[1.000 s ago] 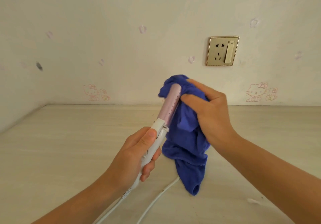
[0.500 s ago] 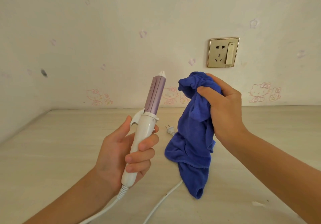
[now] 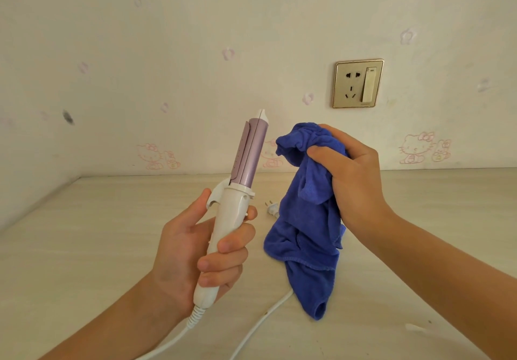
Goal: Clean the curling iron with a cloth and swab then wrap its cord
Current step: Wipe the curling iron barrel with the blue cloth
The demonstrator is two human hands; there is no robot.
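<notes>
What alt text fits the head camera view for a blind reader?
A left hand grips a white-and-lilac curling iron upright by its handle; the right hand holds a bunched blue cloth beside it, not touching. Its plug lies on the pale table.

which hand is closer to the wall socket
Right. The right hand, gripping the blue cloth, is below the wall socket; the left hand, holding the curling iron, is lower and off to its left.

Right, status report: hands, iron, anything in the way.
Left hand grips curling iron upright. Right hand holds blue cloth apart from it. Plug loose on table.
</notes>
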